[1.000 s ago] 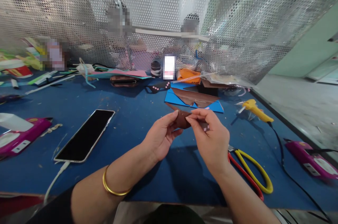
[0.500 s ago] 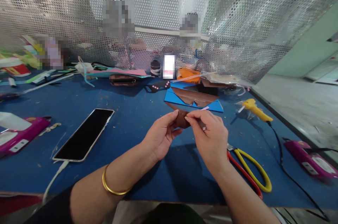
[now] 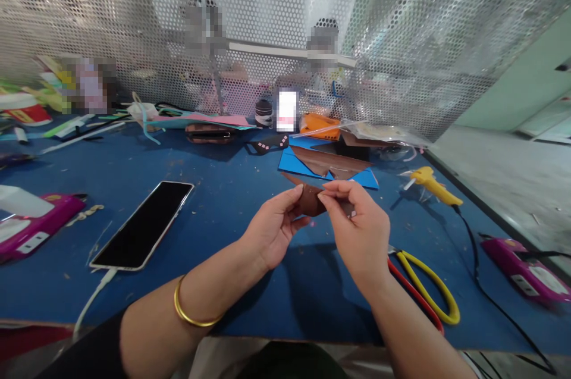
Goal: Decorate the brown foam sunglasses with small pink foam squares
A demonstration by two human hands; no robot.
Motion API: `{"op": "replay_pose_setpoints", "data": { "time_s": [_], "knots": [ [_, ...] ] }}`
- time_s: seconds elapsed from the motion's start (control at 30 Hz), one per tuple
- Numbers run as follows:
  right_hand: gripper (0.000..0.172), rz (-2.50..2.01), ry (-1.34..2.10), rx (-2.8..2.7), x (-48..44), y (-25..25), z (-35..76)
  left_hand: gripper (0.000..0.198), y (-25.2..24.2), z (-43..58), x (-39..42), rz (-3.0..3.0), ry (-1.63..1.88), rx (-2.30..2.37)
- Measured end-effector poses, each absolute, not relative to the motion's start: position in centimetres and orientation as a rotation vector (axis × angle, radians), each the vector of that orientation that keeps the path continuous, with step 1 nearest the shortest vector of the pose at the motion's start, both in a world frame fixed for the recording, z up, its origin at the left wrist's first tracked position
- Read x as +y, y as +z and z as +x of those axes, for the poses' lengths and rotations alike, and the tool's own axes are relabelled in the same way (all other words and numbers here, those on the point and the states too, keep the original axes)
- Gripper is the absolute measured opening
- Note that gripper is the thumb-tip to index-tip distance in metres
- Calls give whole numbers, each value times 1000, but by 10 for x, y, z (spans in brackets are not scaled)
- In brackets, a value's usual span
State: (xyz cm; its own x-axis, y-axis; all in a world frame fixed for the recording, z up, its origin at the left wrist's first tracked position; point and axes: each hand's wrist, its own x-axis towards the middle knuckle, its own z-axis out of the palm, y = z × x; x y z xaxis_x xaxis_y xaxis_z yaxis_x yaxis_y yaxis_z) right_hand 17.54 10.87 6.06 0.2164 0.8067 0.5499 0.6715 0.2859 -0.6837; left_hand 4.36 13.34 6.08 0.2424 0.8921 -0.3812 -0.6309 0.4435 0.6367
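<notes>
Between my hands, above the middle of the table, is a curved brown sheet piece (image 3: 312,200). My left hand (image 3: 276,227) grips it with the thumb on top and the fingers behind. At its right edge my right hand (image 3: 357,221) is closed, thumb and index finger pinched together. What lies right between those fingertips is too small to make out. Part of a dark piece with a small pink square (image 3: 354,213) shows against the right palm. A small pink bit (image 3: 312,224) appears just below my left fingertips.
Beyond my hands lie blue and brown sheets (image 3: 330,163) and a dark mask-like strip with pink squares (image 3: 267,144). Right are red-and-yellow-handled scissors (image 3: 428,284), a yellow glue gun (image 3: 430,182) and its cord. A phone (image 3: 145,224) lies left. A perforated metal screen (image 3: 276,10) stands behind.
My right hand has shifted slightly right, uncovering more of the brown piece. The pink strip above its knuckles no longer shows, and a pink bit has appeared below my left fingertips.
</notes>
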Motion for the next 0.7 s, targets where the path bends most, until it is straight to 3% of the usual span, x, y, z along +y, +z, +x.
{"op": "replay_pose_setpoints", "data": {
  "time_s": [0.33,0.53,0.7],
  "knots": [
    [8,-1261,-78,-1669,87,65,185,10,66,42,142,269,1157,829],
    [11,-1480,75,-2086,67,30,199,7,71,38,146,281,1215,825],
    [16,-1552,-173,-2257,71,11,195,13,69,38,145,291,1209,829]
  ]
}}
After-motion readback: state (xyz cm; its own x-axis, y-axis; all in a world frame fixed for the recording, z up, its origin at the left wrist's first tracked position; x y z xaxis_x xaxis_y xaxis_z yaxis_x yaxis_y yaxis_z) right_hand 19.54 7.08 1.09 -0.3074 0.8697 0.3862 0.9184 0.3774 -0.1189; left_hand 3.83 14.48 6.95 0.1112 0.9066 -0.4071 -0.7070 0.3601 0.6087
